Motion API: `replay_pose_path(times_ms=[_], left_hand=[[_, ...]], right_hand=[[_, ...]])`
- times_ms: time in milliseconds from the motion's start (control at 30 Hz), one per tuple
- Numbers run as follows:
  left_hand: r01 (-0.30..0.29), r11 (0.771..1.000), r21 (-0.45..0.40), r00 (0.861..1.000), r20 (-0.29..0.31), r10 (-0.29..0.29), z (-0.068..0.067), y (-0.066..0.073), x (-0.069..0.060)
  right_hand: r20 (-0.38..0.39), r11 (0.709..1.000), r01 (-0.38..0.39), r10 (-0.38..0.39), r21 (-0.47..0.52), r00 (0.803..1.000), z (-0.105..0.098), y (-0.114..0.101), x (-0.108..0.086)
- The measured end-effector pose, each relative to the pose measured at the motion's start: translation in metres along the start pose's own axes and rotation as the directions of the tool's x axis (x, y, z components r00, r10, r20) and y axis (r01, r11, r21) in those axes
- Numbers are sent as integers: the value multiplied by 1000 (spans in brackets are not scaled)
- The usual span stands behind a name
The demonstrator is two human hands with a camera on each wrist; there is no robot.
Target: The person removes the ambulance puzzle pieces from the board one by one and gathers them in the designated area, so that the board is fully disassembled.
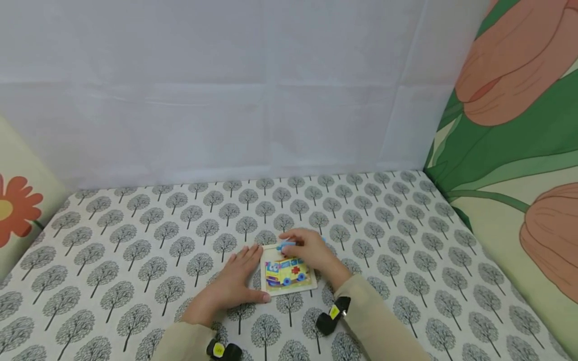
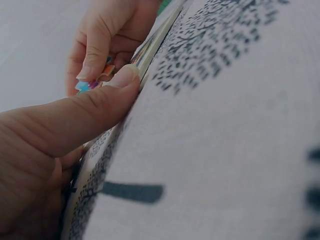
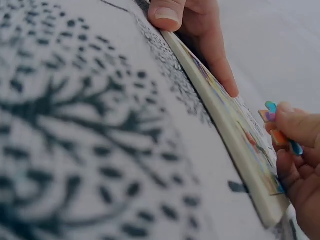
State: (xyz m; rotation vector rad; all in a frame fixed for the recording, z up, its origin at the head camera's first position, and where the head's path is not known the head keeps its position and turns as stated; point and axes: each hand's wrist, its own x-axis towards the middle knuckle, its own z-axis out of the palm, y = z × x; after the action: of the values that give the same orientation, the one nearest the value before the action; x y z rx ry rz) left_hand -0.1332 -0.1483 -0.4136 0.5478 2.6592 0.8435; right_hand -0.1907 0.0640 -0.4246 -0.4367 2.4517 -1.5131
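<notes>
A small square puzzle board (image 1: 289,290) with a yellow ambulance picture lies on the patterned cloth; its edge faces the camera in the right wrist view (image 3: 220,130). The left hand (image 1: 235,281) rests at the board's left side, fingers straight and spread, its thumb (image 2: 107,97) touching the near edge. Above the board's upper part, the right hand (image 1: 311,250) pinches a light-blue puzzle piece (image 1: 285,245) between thumb and fingers. In the right wrist view that piece (image 3: 270,116) shows blue, purple and orange parts, held just off the board's surface. Fingers cover the board's upper right corner.
A white cloth with printed trees (image 1: 167,230) covers the table. Behind it hangs a plain white sheet (image 1: 226,100). Flowered fabric stands at the right (image 1: 519,150) and at the left (image 1: 18,210). Black bands with yellow marks are on both wrists.
</notes>
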Motion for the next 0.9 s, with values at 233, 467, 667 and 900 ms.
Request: replay_pose_path(times_ms=[233,467,667,900], left_hand=[[-9,1000,-5,1000,-8,9,0,-1,0],[-5,1000,-13,1000,-9,5,0,0,-1],[-1,1000,-11,1000,-9,1,0,0,-1],[2,1000,0,1000,-15,-2,1,0,-1]], right_hand=[[-41,974,-98,109,204,993,-4,1,-4],[-56,908,-148,184,392,981,-13,-2,-13],[-124,936,-166,213,309,969,-27,-3,-17],[-199,939,-108,180,327,963,-41,7,-22]])
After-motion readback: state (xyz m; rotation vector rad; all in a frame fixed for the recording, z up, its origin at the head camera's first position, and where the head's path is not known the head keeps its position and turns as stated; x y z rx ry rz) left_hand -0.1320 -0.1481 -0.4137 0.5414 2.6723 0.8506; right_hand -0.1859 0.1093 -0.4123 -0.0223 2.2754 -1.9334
